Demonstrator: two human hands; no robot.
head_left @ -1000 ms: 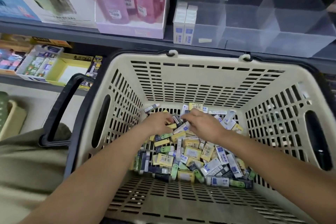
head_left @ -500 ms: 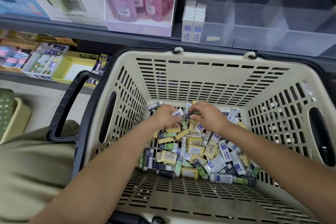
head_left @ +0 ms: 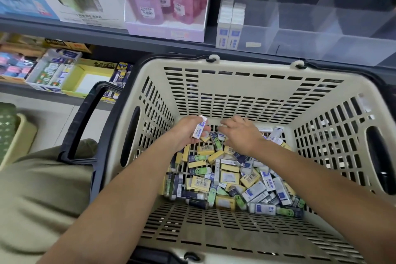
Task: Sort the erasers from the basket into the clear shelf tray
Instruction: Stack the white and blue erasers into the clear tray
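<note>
A beige slotted basket (head_left: 242, 75) with black handles holds a pile of several erasers (head_left: 231, 178) in yellow, white-and-blue, green and dark sleeves. Both my hands are inside it, at the pile's far end. My left hand (head_left: 188, 130) grips a white-and-blue eraser (head_left: 199, 127), lifted above the pile. My right hand (head_left: 242, 135) hovers over the pile with fingers spread toward the held eraser; what lies under its palm is hidden. On the shelf above stands the clear shelf tray (head_left: 310, 34), with two stacks of white-and-blue erasers (head_left: 230, 28) at its left end.
A box of pink and purple bottles (head_left: 167, 0) stands left of the tray on the same shelf. Lower left shelf holds stationery boxes, among them a yellow box (head_left: 90, 79). The basket's black handle (head_left: 85, 118) hangs over its left side. A green crate (head_left: 8, 133) sits at far left.
My left hand has lifted out of the pile with a white-and-blue eraser in its grip. My right hand has risen slightly and its fingers have spread. The camera has tilted a little.
</note>
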